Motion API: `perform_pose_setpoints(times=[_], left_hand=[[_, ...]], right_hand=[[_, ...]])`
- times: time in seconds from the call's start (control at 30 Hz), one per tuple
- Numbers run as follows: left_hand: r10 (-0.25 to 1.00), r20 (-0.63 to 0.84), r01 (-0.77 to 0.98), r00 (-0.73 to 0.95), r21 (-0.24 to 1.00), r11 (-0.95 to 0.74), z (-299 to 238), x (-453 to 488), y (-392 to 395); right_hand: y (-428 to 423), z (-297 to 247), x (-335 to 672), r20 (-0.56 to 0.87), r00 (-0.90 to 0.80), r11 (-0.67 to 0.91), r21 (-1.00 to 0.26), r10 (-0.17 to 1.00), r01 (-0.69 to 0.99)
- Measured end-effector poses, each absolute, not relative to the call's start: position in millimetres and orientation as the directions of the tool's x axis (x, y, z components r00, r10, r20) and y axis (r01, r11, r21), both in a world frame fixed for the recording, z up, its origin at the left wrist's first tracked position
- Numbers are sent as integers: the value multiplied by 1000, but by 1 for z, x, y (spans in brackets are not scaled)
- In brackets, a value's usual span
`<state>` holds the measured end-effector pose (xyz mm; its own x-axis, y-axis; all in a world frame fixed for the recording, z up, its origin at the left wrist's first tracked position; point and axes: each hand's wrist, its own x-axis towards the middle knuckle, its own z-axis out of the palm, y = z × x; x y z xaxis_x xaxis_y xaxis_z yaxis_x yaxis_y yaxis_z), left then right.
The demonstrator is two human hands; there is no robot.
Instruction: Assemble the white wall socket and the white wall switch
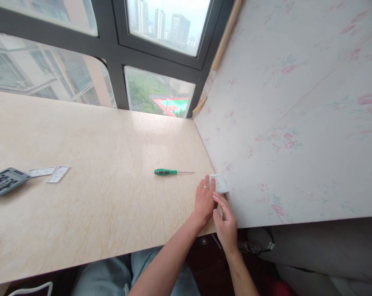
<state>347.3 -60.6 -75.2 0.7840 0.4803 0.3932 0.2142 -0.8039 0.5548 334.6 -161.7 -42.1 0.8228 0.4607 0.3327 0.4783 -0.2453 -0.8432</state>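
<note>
A white socket faceplate (219, 183) with slots sits at the right edge of the ledge, against the wallpapered wall. My left hand (204, 199), a ring on one finger, is closed at its left side, fingers lying over the plate's edge; the thumb is hidden. Just below and to the right, my right hand (226, 226) has its thumb and index finger bent and apart, with nothing visible between them. Its index fingertip meets the side of my left hand. Left of both hands lies a green-handled screwdriver (166, 172), its shaft pointing toward the plate.
On the left of the marble-patterned ledge (112, 197) are two white rectangular frames (58, 174) (42, 171) beside a grey tool case (7, 183). A dark window frame (112, 61) borders the back, and the floral wall (284, 123) rises at right. Below, a dark cable (270, 236) hangs.
</note>
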Motion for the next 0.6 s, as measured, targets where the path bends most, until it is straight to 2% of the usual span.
perform_pose_setpoints(times=[0.13, 0.23, 0.43, 0.6], left_hand=[[485, 401, 169, 777, 610, -774, -80, 345, -59], [465, 358, 129, 810, 665, -736, -79, 336, -54], [428, 237, 137, 872, 722, -679, -68, 284, -15], [503, 278, 172, 819, 717, -676, -60, 197, 34]], right_hand=[[-163, -52, 325, 303, 884, -218, -893, 356, 394], [-162, -54, 323, 244, 916, -220, -921, 320, 322], [-150, -60, 315, 69, 925, -280, -943, 373, 183], [-125, -67, 303, -2, 875, -302, -939, 484, 165]])
